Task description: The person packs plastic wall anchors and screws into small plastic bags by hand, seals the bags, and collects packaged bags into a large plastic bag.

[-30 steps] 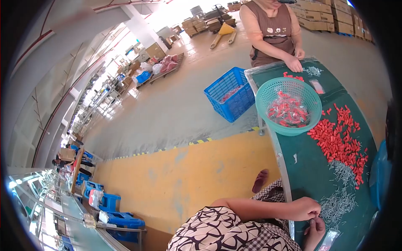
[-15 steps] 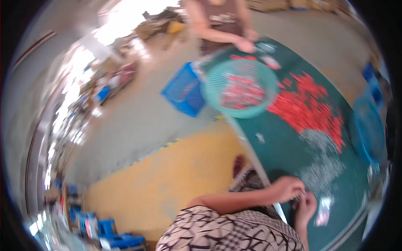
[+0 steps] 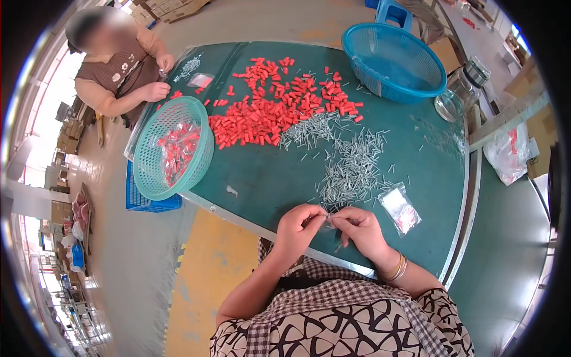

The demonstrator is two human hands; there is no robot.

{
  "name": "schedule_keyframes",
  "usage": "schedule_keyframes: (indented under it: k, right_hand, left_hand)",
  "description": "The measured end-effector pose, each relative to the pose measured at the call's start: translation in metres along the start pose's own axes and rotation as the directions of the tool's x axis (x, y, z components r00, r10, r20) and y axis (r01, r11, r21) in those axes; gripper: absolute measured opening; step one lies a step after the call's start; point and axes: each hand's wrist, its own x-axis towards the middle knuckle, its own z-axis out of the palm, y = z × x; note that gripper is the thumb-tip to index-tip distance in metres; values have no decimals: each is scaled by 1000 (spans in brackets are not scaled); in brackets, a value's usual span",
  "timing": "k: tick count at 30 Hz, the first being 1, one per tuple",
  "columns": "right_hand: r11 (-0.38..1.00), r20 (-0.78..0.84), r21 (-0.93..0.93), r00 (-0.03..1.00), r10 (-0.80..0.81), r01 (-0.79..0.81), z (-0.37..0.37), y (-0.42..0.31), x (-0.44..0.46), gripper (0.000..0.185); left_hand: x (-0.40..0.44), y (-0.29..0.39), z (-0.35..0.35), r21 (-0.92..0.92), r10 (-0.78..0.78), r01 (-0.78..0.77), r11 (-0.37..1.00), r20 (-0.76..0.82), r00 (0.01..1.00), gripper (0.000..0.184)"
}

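Note:
Close to the table's near edge, my left hand [image 3: 299, 229] and my right hand [image 3: 361, 232] meet, fingers pinched together. Between the fingertips is what looks like a small clear plastic bag [image 3: 329, 221], mostly covered by the fingers. Just beyond the hands lies a loose pile of metal screws [image 3: 351, 169]. Red plastic wall plugs [image 3: 256, 116] spread in a larger heap behind them. To the right of my right hand, small clear bags [image 3: 399, 208] lie flat, with some red showing inside.
A green mesh basket [image 3: 205, 160] holding bagged red pieces overhangs the table's left edge, above a blue crate [image 3: 148, 193]. A blue basket [image 3: 395, 71] and a glass jar [image 3: 455, 95] stand at the far right. Across the table, a co-worker [image 3: 119, 74] handles small items.
The view has swung right and become sharp, bringing the whole table into sight. Both my hands stay together, pinching near the screw pile.

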Motion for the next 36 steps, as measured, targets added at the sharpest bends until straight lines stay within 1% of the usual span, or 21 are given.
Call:
schedule_keyframes:
  k: [3, 4, 5, 6, 9, 11, 13, 16, 17, 19, 21, 22, 24, 25, 27, 28, 30, 31, 34, 36]
  right_hand:
    - [1000, -11, 5, 1000, 2, -2, 1, -1, -1, 9]
    - [999, -45, -35, 998, -36, 35, 2, 0, -2, 8]
    - [995, -79, -77, 994, -76, 70, 3, 0, -2, 7]
    - [987, -110, -121, 987, -117, 104, 4, 0, -2, 6]
    - [897, -189, -383, 931, -311, 222, 7, -4, -1, 8]
    - [832, -159, -467, 898, -410, 298, 11, -8, -3, 10]
    - [779, -134, -519, 866, -481, 352, 13, -9, -3, 11]
    - [741, -121, -544, 837, -534, 394, 12, -6, -3, 12]
    - [737, -117, -542, 832, -542, 404, 13, -5, -3, 13]
    - [703, -105, -571, 811, -575, 424, 13, -4, -4, 15]
    - [637, -86, -636, 780, -620, 436, 10, -7, -4, 17]
    - [636, -103, -645, 777, -621, 424, 9, -7, -5, 17]
    - [634, -133, -661, 769, -625, 401, 6, -9, -4, 17]
    - [611, -82, -663, 769, -634, 432, 4, -9, -3, 22]
    - [566, 20, -659, 764, -644, 495, 1, -12, 0, 32]
    - [512, 77, -676, 742, -665, 529, 3, -15, 1, 40]
    - [398, 189, -704, 695, -694, 588, 7, -23, 1, 56]
    - [330, 274, -733, 701, -658, 595, 3, -20, 0, 73]
    - [274, 328, -767, 722, -610, 580, 4, -21, -2, 65]
    - [289, 339, -745, 715, -611, 601, 2, -17, -1, 58]
  left_hand:
    - [0, 0, 0, 12, 12, -11, 1000, -17, 1000, 8]
    - [2, 1, 1, 162, 161, -145, 976, -90, 983, 9]
    - [5, 3, 1, 316, 315, -260, 913, -139, 939, 10]
    - [6, 5, 1, 467, 467, -350, 812, -160, 869, 12]
    - [0, 17, 2, 473, 489, -390, 790, -102, 866, 14]
    - [-3, 11, 9, 340, 327, -275, 900, -107, 939, 13]
    - [-5, 7, 15, 183, 142, -119, 976, -117, 983, 10]
    - [-4, 9, 17, 116, 72, -56, 992, -139, 988, 10]
    - [-3, 8, 17, 227, 168, -134, 965, -140, 976, 11]
    - [0, 3, 15, 442, 357, -277, 853, -108, 928, 13]
    - [4, 4, 12, 537, 417, -297, 789, -114, 902, 15]
    - [4, 5, 11, 582, 448, -306, 754, -114, 887, 17]
    - [4, 3, 8, 450, 320, -212, 867, -177, 931, 15]
    - [4, 3, 6, 380, 251, -160, 911, -201, 947, 15]
    - [2, 7, 5, 281, 156, -98, 955, -192, 969, 13]
    - [2, 10, 4, 230, 111, -67, 971, -182, 977, 12]
    - [1, 15, 1, 230, 71, -41, 972, -125, 990, 10]
    - [0, 17, 0, 227, 50, -27, 973, -97, 994, 9]
    - [-3, 24, -3, 201, -26, 30, 979, -22, 999, 8]
    - [-3, 22, -4, 156, -36, 34, 987, 10, 999, 8]
